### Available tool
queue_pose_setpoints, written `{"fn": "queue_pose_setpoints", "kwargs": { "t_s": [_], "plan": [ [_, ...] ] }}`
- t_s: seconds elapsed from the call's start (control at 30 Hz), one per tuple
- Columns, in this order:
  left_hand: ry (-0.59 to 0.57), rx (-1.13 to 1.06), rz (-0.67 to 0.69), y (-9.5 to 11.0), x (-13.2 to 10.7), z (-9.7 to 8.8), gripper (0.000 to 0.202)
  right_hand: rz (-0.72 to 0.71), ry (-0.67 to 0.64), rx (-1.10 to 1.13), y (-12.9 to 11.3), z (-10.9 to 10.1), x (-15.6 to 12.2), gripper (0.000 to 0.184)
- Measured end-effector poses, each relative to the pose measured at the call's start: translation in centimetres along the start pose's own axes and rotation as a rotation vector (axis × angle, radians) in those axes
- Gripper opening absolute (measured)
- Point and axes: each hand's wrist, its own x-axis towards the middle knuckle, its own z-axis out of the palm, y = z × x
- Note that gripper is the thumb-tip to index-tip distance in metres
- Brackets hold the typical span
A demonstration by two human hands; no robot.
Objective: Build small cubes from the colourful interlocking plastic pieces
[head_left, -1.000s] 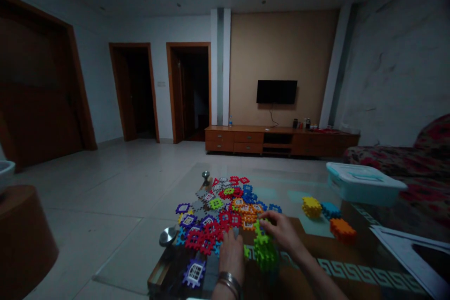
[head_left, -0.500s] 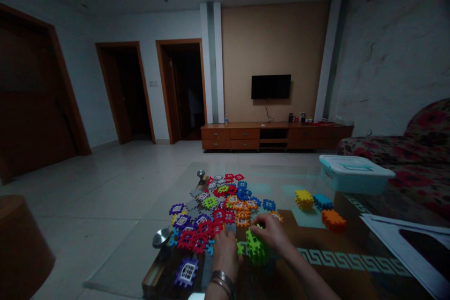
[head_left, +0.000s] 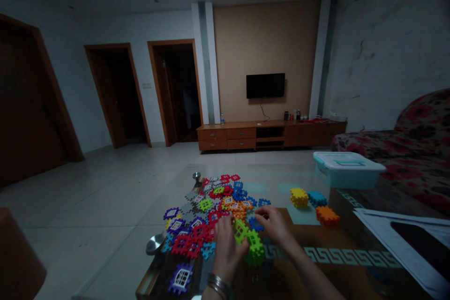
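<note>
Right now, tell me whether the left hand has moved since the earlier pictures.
Yes: the left hand has shifted rightward, toward the green tile stack, judged against the purple window tile lying on the table.

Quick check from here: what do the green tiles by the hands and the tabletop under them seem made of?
The green interlocking tiles look like moulded plastic, smooth with a slight sheen: even bright colour, crisp cut-outs. The tabletop looks like clear, glossy glass: the floor shows through it.
</note>
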Motion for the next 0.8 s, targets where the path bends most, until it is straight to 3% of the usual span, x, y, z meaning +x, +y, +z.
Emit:
{"fn": "queue_pose_setpoints", "kwargs": {
  "t_s": [0.1, 0.2, 0.5, 0.67, 0.8],
  "plan": [
    [-0.126, -0.09, 0.114, 1.6, -0.1, 0.2, 0.049, -0.001, 0.018, 0.024, 0.1, -0.3, 0.1, 0.021],
    [-0.22, -0.089, 0.143, 2.2, -0.4, 0.2, 0.048, -0.012, 0.049, 0.043, -0.2, -0.7, 0.1, 0.023],
    [-0.296, -0.132, 0.143, 1.8, -0.4, -0.8, 0.061, -0.064, 0.109, 0.101, -1.7, -1.6, -0.1, 0.024],
    [-0.179, -0.218, 0.053, 1.2, -0.7, -0.6, 0.042, -0.203, -0.099, -0.143, -2.8, -0.4, 3.6, 0.027],
    [-0.095, -0.329, -0.006, 0.0, -0.7, 0.5, 0.028, -0.324, -0.303, -0.366, -4.4, 3.9, 8.2, 0.022]
  ]
}}
